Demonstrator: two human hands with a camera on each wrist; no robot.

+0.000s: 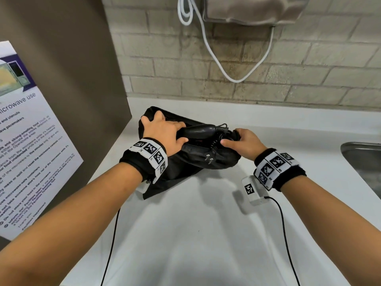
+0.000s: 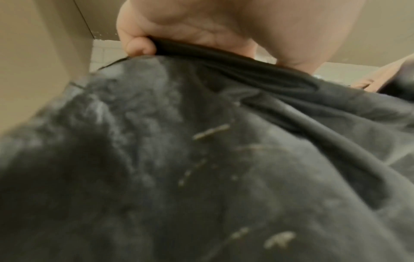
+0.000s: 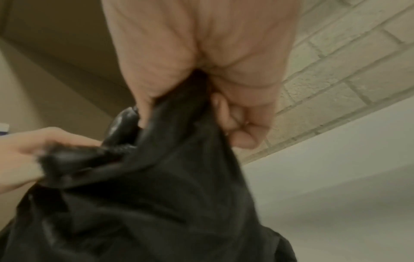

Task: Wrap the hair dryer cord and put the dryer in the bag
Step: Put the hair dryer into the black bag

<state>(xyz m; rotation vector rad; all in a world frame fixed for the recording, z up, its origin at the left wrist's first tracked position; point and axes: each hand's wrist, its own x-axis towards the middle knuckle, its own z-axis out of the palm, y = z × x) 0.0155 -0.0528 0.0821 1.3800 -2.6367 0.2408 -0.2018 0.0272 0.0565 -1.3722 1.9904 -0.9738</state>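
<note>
From the head view we see the black hair dryer (image 1: 201, 131) lying in the open mouth of the black bag (image 1: 185, 162) on the white bench (image 1: 185, 223), its long axis running left to right across our view. It is glossy black, its coiled cord (image 1: 216, 142) bunched at its right end, and the plug's two metal prongs (image 1: 210, 158) rest on the fabric at the bag's near edge. Our left hand (image 1: 165, 131) is spread over the bag's left end, fingers reaching onto the dryer. Our right hand (image 1: 245, 142) closes its grip on the bag's right rim.

From the left wrist view we see the left hand (image 2: 201, 26) with fingers curled over the bag's dark hem (image 2: 224, 58); the crumpled grey-black cloth fills most of the frame.

From the right wrist view we see the right hand (image 3: 201, 62) clenching a fold of the bag (image 3: 168, 177), the dryer's shiny body (image 3: 121, 127) poking out beside it.
</note>
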